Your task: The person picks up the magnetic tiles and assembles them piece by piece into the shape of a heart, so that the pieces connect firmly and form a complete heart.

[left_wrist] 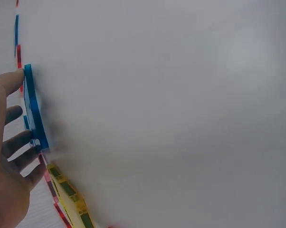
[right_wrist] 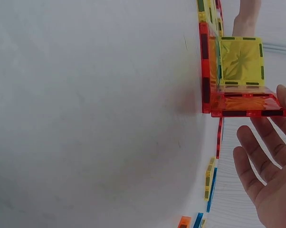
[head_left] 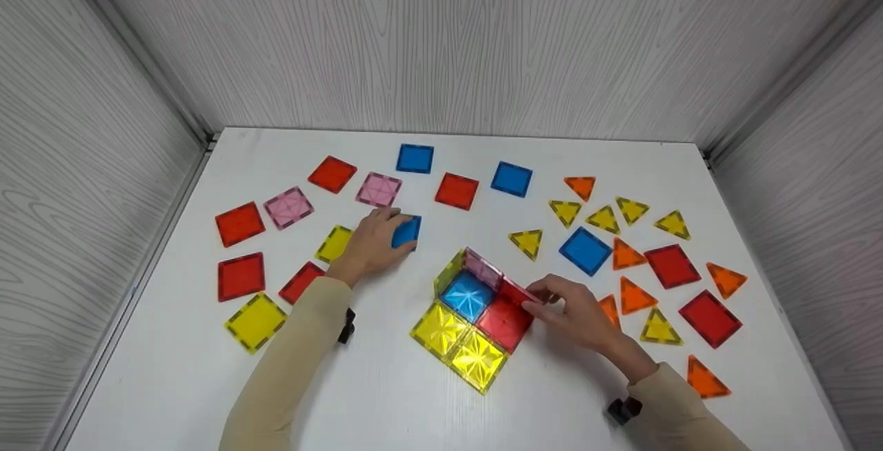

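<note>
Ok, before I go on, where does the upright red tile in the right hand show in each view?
Head: the upright red tile is right of centre, below mid-height.
Left wrist: not in this picture.
Right wrist: the upright red tile is right of centre, around mid-height, running sideways.
Landmark shared by head and right wrist: the right hand at its outer end.

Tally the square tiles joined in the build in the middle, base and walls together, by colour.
Yellow squares: 3 (two in the base, one wall)
Red squares: 2 (one in the base, one wall)
Blue square: 1 (base)
Pink square: 1 (wall)
Total: 7
</note>
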`<act>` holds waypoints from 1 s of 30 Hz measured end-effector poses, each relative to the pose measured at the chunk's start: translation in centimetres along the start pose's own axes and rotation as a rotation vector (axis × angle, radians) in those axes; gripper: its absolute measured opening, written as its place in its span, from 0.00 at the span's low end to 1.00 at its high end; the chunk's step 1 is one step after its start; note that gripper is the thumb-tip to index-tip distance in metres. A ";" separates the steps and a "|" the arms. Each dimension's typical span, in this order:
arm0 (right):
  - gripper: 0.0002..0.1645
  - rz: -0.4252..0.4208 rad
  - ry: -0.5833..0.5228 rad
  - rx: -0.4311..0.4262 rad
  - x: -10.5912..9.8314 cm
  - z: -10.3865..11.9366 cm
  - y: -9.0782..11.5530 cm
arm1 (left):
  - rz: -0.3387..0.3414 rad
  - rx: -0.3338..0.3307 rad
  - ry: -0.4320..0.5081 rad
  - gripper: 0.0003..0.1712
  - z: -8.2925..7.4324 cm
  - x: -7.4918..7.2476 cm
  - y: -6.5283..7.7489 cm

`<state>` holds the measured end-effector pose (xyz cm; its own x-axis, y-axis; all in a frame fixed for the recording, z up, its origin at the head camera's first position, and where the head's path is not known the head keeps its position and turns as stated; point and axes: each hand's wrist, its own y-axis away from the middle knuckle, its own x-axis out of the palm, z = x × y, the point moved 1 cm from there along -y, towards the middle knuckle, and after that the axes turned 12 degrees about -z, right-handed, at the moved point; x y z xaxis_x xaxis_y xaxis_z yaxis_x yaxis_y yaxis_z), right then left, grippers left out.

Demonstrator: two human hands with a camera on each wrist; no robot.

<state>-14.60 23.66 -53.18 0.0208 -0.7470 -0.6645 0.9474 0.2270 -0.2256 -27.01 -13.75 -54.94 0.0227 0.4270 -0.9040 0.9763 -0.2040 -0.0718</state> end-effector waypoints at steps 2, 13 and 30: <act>0.14 0.006 0.002 -0.009 0.0 0.0 0.0 | 0.015 0.007 -0.015 0.37 0.0 0.0 0.3; 0.14 0.021 0.005 -0.005 -0.2 0.1 -0.2 | 0.049 0.092 -0.074 0.39 -0.3 -0.4 2.0; 0.15 -0.006 0.015 -0.041 -0.2 -0.2 0.0 | -0.005 -0.074 0.237 0.33 -1.3 -1.1 5.9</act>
<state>-14.67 23.94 -53.16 0.0100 -0.7392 -0.6734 0.9335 0.2482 -0.2587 -21.00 -14.26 -53.79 0.0593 0.6242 -0.7790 0.9895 -0.1400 -0.0369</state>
